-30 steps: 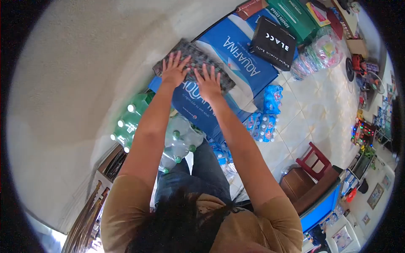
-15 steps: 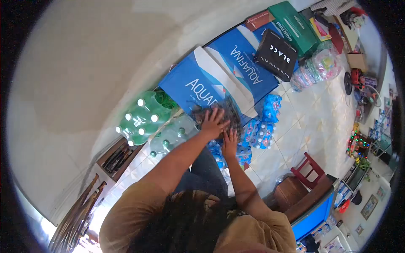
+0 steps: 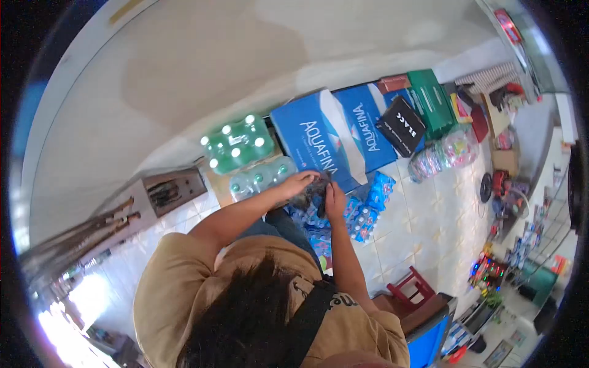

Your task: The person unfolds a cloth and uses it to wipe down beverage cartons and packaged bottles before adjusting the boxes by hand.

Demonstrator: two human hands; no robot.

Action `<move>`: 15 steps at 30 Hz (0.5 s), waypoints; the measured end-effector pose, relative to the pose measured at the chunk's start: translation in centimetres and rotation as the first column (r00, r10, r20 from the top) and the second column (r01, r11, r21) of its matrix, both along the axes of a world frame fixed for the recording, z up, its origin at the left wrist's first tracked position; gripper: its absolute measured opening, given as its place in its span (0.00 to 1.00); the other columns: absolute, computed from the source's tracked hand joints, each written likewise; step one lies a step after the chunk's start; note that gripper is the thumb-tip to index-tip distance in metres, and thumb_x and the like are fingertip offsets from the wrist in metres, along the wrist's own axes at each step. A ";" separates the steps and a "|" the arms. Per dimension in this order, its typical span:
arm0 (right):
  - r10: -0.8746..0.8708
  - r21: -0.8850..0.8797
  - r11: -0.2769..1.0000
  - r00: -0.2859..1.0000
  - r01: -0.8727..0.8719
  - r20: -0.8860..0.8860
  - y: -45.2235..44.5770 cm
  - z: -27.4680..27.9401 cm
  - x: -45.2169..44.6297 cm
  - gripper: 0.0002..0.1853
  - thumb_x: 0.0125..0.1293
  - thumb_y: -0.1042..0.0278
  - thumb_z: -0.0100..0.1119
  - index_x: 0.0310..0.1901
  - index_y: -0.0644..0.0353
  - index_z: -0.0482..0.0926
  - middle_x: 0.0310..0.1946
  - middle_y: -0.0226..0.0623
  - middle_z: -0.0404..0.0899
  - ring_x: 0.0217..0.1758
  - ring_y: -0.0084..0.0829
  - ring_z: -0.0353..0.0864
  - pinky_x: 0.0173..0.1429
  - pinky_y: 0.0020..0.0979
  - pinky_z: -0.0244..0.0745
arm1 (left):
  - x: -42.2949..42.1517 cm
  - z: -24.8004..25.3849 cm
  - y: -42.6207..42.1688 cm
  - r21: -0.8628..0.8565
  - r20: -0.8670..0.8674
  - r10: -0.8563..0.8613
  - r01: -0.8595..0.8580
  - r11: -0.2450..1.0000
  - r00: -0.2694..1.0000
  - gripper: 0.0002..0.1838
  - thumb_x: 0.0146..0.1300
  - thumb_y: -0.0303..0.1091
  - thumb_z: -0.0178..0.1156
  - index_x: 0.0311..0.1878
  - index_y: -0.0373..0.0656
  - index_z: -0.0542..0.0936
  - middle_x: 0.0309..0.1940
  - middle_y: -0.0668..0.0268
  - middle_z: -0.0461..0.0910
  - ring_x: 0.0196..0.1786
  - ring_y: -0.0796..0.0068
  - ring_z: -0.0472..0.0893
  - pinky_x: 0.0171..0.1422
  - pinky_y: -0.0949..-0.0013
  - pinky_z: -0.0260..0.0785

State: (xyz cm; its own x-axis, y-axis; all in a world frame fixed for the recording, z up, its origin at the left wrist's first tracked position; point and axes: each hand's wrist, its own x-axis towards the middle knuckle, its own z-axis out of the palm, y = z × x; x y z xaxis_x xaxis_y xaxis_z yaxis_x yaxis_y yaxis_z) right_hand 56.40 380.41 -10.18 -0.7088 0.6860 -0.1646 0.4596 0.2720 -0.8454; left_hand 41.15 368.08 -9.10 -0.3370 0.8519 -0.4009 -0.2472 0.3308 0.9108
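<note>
A dark patterned cloth point(image 3: 311, 195) hangs bunched between my two hands, in front of a blue Aquafina box point(image 3: 310, 138). My left hand point(image 3: 300, 183) is closed on its upper left part. On its right side, my right hand point(image 3: 335, 200) grips the edge. To the left stand a pack of green bottles with white caps point(image 3: 238, 145) and clear bottles with green caps point(image 3: 264, 178). Below the cloth lie blue-wrapped packs of small bottles point(image 3: 366, 222).
A black box point(image 3: 401, 126) leans on a second Aquafina box point(image 3: 366, 126). Beside them are a green box point(image 3: 431, 101) and a wrapped bundle point(image 3: 445, 154). A red stool point(image 3: 411, 288) stands at the lower right, and a wooden rack point(image 3: 173, 191) at the left.
The cloth has moved off the Aquafina box towards my body and is now bunched. My flat, spread hands have closed on it. The view has turned and shifted.
</note>
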 end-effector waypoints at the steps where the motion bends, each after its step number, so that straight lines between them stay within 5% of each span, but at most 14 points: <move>1: 0.078 0.101 0.992 0.997 -0.074 -0.031 -0.7 2.1 -1.8 0.13 0.72 0.62 0.48 0.44 0.63 0.78 0.36 0.55 0.79 0.39 0.58 0.78 0.43 0.48 0.72 | -0.8 0.2 -1.6 -0.112 -0.148 -0.009 -0.008 0.994 0.989 0.19 0.76 0.47 0.47 0.63 0.54 0.75 0.57 0.61 0.79 0.58 0.63 0.78 0.60 0.60 0.71; 4: 0.304 0.372 0.902 0.934 -0.218 -0.189 -4.1 4.1 -6.9 0.11 0.68 0.65 0.51 0.44 0.62 0.79 0.37 0.51 0.79 0.42 0.55 0.78 0.44 0.47 0.72 | -2.5 4.0 -7.3 -0.068 -0.790 0.014 -0.111 0.992 0.613 0.19 0.72 0.42 0.48 0.64 0.54 0.74 0.57 0.54 0.76 0.58 0.49 0.74 0.64 0.52 0.67; 7: 0.616 0.434 0.738 0.779 -0.517 -0.118 -8.5 2.6 -10.1 0.13 0.67 0.65 0.53 0.50 0.59 0.78 0.47 0.45 0.79 0.51 0.48 0.77 0.54 0.45 0.72 | -2.2 2.3 -13.4 -0.255 -0.837 -0.101 -0.220 0.942 0.537 0.24 0.69 0.39 0.50 0.68 0.53 0.69 0.66 0.55 0.67 0.67 0.49 0.67 0.66 0.47 0.63; 9: 0.797 0.396 0.532 0.601 -0.749 0.065 -11.8 1.6 -10.4 0.17 0.66 0.64 0.55 0.56 0.55 0.76 0.56 0.41 0.76 0.58 0.46 0.74 0.59 0.46 0.71 | -1.4 -1.7 -18.4 -0.234 -0.924 -0.131 -0.259 0.937 0.359 0.27 0.65 0.36 0.54 0.69 0.50 0.68 0.72 0.53 0.60 0.72 0.47 0.62 0.70 0.45 0.59; 10: 0.851 0.364 0.351 0.456 -0.863 0.259 -13.5 -0.9 -9.9 0.23 0.66 0.62 0.56 0.62 0.51 0.73 0.66 0.42 0.69 0.69 0.47 0.65 0.68 0.51 0.64 | -0.7 -3.2 -20.9 -0.370 -0.891 -0.280 -0.215 0.904 0.357 0.31 0.61 0.33 0.58 0.70 0.48 0.67 0.77 0.54 0.51 0.77 0.45 0.53 0.75 0.46 0.53; 12: 0.897 0.504 0.179 0.351 -0.845 0.269 -15.4 -3.2 -7.8 0.24 0.64 0.59 0.58 0.62 0.51 0.73 0.67 0.46 0.67 0.75 0.49 0.58 0.74 0.55 0.53 | 0.8 -4.6 -23.9 -0.417 -0.850 -0.329 -0.143 0.898 0.411 0.33 0.60 0.34 0.59 0.71 0.48 0.66 0.77 0.55 0.50 0.78 0.44 0.50 0.77 0.44 0.48; 13: 0.901 0.475 0.228 0.369 -0.850 0.229 -15.9 -4.1 -7.0 0.26 0.62 0.57 0.60 0.62 0.51 0.73 0.70 0.47 0.63 0.77 0.51 0.53 0.77 0.58 0.45 | 1.4 -4.2 -23.4 -0.531 -0.789 -0.425 -0.144 0.835 0.444 0.32 0.62 0.38 0.58 0.71 0.48 0.66 0.78 0.55 0.48 0.79 0.44 0.46 0.78 0.43 0.45; 15: 0.858 0.483 0.258 0.428 -0.837 0.284 -15.8 -5.7 -5.8 0.27 0.61 0.59 0.61 0.62 0.53 0.72 0.71 0.47 0.61 0.76 0.52 0.54 0.76 0.57 0.49 | 2.2 -4.2 -21.3 -0.515 -0.820 -0.423 -0.175 0.839 0.386 0.31 0.65 0.41 0.57 0.72 0.48 0.65 0.78 0.53 0.47 0.79 0.45 0.46 0.78 0.43 0.45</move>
